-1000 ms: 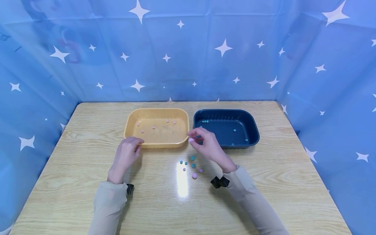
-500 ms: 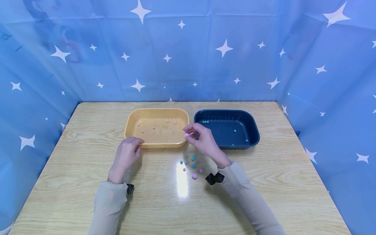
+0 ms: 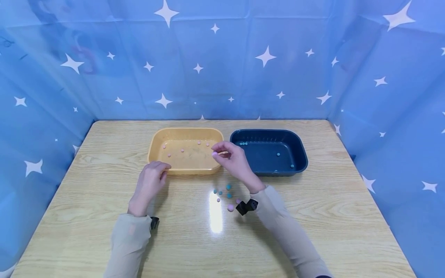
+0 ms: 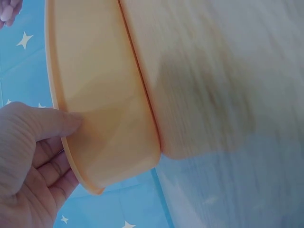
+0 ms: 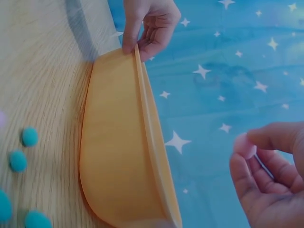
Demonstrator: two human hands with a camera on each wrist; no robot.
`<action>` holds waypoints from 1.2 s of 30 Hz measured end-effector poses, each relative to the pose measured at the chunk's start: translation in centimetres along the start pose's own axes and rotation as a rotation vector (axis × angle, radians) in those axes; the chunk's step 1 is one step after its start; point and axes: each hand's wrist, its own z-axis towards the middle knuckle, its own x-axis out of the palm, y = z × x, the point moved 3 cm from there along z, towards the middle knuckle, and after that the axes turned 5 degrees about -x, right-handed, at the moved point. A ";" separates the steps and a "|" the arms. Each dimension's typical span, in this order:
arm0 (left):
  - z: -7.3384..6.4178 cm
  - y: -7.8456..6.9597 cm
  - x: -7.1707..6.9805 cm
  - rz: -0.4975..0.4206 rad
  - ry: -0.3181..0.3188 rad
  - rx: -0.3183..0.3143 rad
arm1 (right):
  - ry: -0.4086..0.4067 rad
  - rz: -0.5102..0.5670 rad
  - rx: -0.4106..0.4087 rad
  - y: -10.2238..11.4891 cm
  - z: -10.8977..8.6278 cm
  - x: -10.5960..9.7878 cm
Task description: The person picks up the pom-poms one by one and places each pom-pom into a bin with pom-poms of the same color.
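Your right hand sits farther left in the head view than a second ago, its grip pinching a pink ball that shows against the right end of the yellow tub. Your left hand, left of centre, holds that tub's near rim between thumb and fingers. Below centre, teal balls and loose pink balls lie on the tabletop; the navy tub stands right of centre.

The head view looks forward and down from above, the wooden surface filling its lower half. Both wrist views sit close in, rolled sideways, and share the yellow tray, left of centre in each.
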 end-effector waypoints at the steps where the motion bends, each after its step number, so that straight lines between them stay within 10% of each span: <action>1: 0.0 0.0 0.0 -0.002 0.000 0.002 | -0.003 0.007 0.007 0.0 0.1 0.1; 36: 0.1 0.1 -0.1 -0.016 0.016 0.001 | -0.165 0.128 0.192 -3.9 5.1 5.5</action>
